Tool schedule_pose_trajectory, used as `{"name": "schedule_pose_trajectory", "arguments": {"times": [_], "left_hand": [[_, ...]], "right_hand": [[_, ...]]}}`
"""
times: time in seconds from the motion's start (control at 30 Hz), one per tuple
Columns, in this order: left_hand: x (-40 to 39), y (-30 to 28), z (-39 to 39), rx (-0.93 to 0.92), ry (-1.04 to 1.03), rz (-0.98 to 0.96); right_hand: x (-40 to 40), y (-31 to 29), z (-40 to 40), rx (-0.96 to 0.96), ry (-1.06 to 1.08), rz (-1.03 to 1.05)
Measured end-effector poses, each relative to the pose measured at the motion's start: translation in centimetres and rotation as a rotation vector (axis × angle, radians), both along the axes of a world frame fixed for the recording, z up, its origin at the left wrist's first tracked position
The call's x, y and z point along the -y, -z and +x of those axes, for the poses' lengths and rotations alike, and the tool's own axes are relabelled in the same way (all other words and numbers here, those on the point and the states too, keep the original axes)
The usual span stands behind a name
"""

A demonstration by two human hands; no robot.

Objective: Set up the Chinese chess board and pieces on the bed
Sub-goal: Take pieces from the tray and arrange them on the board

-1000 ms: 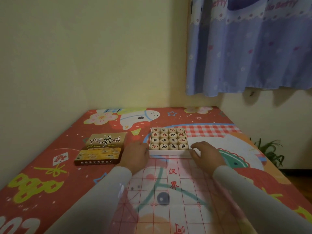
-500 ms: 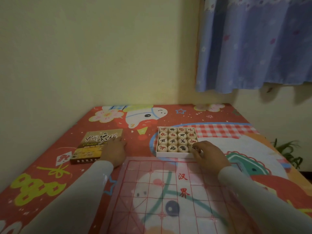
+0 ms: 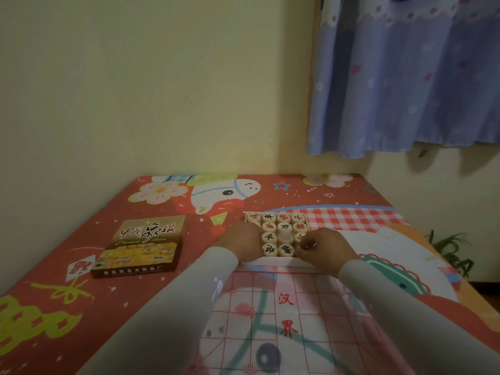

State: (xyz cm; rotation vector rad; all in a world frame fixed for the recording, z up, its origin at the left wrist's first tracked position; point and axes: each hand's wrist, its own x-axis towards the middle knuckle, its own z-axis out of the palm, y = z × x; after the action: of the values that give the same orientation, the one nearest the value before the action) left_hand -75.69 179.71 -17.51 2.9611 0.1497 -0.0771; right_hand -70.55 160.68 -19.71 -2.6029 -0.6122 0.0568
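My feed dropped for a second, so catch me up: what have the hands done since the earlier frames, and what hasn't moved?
The left hand left the box lid and came back to the left edge of the tray of pieces. The right hand stayed at the tray's right corner and now appears to pinch a piece there. One middle piece looks paler than before, possibly gone. The lid, tray and board sheet lie as they did.
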Motion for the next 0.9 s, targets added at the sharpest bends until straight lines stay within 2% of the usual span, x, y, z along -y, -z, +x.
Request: {"name": "schedule_pose_trajectory", "arguments": {"times": [0.13,0.23,0.37,0.5,0.67,0.9], "left_hand": [[-0.1,-0.2,0.4,-0.029,-0.016,-0.005],[-0.4,-0.3,0.4,-0.001,-0.015,-0.007],[-1.0,-0.9,0.8,0.075,-0.032,-0.043],[-1.3,-1.0,1.7,0.170,-0.089,-0.081],[-1.4,0.9,2.5,0.195,-0.065,-0.074],[-1.3,1.4,2.4,0.179,-0.007,0.027]], "right_hand": [[-0.6,-0.5,0.5,0.001,-0.002,-0.080],[-0.8,-0.5,0.6,-0.029,0.039,-0.065],[-0.7,-0.4,1.0,-0.065,0.080,0.041],[-1.0,-0.5,1.8,0.067,0.095,0.143],[-0.9,0.6,2.7,0.034,0.047,0.090],[-0.6,1.1,2.9,0.115,-0.058,-0.005]]}}
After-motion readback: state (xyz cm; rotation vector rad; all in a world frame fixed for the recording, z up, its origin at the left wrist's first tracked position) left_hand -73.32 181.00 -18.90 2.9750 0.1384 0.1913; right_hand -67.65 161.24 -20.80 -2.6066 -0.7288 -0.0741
